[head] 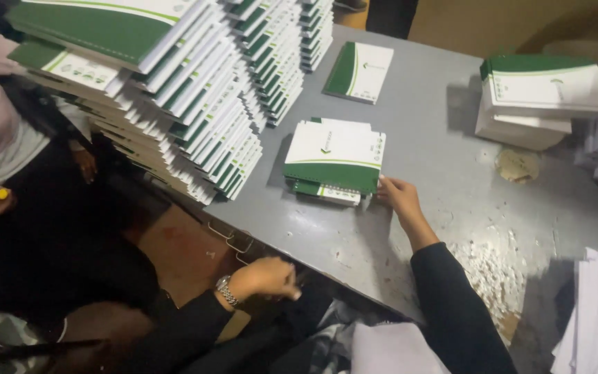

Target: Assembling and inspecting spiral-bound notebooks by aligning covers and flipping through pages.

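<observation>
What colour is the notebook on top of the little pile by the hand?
White with a green band, seen in the head view: the top notebook.

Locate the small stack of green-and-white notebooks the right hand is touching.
In the head view the small stack sits mid-table, right of the tall notebook piles, with the right hand at its lower right corner.

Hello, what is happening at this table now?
A person's right hand touches the corner of a small pile of green-and-white spiral-bound notebooks on the grey table. The left hand, with a wristwatch, is below the table edge. Tall stacks of similar notebooks stand beside.
</observation>
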